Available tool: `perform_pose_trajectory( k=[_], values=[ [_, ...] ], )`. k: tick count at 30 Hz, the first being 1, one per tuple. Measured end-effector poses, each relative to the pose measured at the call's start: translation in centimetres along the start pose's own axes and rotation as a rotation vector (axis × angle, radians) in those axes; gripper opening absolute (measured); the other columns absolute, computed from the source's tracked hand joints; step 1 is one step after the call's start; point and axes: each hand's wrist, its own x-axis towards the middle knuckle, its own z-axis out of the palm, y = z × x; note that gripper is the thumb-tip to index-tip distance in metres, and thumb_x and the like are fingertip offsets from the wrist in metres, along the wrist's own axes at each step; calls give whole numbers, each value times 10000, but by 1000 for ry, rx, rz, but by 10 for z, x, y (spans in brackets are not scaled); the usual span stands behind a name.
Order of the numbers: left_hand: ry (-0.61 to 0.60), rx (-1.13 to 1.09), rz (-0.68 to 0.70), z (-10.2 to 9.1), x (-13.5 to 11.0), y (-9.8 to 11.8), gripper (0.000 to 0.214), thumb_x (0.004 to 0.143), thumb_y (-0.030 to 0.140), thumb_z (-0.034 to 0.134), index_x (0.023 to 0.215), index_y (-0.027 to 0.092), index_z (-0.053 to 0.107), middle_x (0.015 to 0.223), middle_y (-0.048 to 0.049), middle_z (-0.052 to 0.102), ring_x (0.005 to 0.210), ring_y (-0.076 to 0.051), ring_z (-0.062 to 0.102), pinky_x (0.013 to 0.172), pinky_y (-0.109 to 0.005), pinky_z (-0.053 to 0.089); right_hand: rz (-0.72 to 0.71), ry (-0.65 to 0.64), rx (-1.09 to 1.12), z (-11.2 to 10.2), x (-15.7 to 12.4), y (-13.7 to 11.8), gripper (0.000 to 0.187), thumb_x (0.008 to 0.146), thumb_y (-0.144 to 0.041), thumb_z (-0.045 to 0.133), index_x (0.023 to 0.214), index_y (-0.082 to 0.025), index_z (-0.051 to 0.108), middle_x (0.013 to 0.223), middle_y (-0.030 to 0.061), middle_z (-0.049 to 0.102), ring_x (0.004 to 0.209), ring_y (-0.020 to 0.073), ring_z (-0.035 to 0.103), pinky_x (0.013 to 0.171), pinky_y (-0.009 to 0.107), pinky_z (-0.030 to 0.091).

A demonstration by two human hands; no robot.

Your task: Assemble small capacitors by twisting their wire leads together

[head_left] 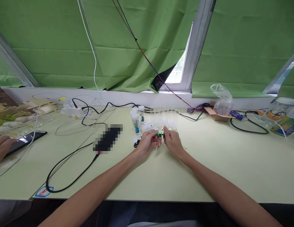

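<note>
Between my hands is a small green piece with a black part (160, 134); its exact kind is too small to tell. My left hand (148, 141) pinches its green end between thumb and finger, the other fingers curled below. Thumb and fingers of my right hand (172, 141) close on the black end. Just left stand clear tubes (135, 124) with white caps and blue-green bits inside, and a shorter tube (141, 115) behind them. Several clear tubes (161, 115) with white round ends lie beyond my hands. A small black item (136, 143) sits beside my left wrist, partly hidden.
A blurred-out dark device (108, 137) with a black cable (73, 189) lies left. Another person's hand (4, 148) touches a phone (26, 142) at far left. Back right are a cardboard box (218, 115) holding a plastic bag (224, 99), and plastic jars (285, 118). Cables run along the wall.
</note>
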Motion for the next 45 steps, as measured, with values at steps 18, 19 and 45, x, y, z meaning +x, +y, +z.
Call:
perform_pose_trajectory(
  k=[18,19,45],
  values=[
    [149,-29,67,-1,4,-1,292,775,345,662,632,147,503,586,-6,555,408,-107,516,358,-229,357,-187,20,105,-1,-3,-4,189,911,-356,520,1004,-195,554,988,59,627,619,113,576,515,252,470],
    [146,-29,62,-2,5,-2,302,775,347,661,622,151,490,585,-7,554,407,-106,516,357,-228,354,-184,21,105,0,-3,-3,186,913,-357,519,997,-194,555,976,57,626,617,113,573,519,253,471],
    [104,33,50,1,1,1,319,795,363,645,612,159,481,590,-15,559,421,-116,529,368,-231,357,-122,23,88,-3,-4,-7,270,973,-435,403,895,-204,519,779,4,574,543,98,525,513,230,401]
  ],
)
